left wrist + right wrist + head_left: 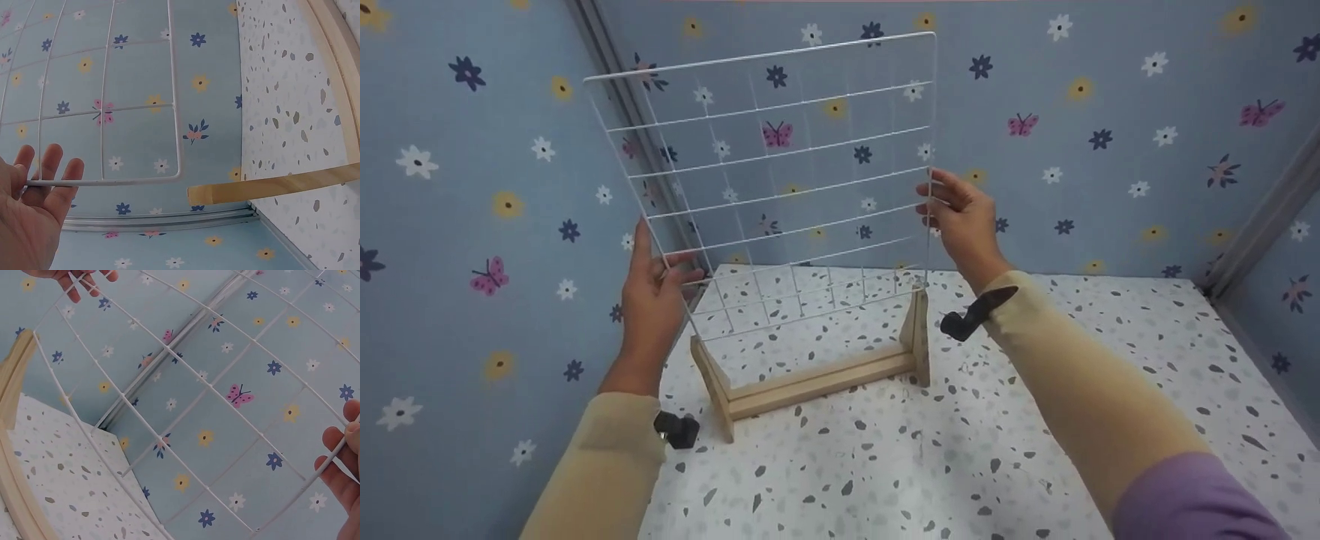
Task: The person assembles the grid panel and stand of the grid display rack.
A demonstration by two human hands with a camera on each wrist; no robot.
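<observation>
A white wire grid panel (pixel 761 55) is held up, tilted, above a light wooden stand (pixel 825 385). My left hand (pixel 649 307) grips the panel's left side wire, low down, with the thumb and fingers about it. On the opposite side wire, around mid-height, my right hand (pixel 964 217) pinches the frame. In the left wrist view a gap shows between the panel's lower corner and the tip of the wooden upright (pixel 270 184). At the right upright, the panel's corner overlaps the wood; whether they touch I cannot tell.
The stand rests on a white speckled tabletop (pixel 870 465). Blue floral wall panels (pixel 1110 97) enclose the back and sides, with a grey corner strip (pixel 619 90) behind the grid. Black wrist mounts (pixel 679 431) stick out from both sleeves.
</observation>
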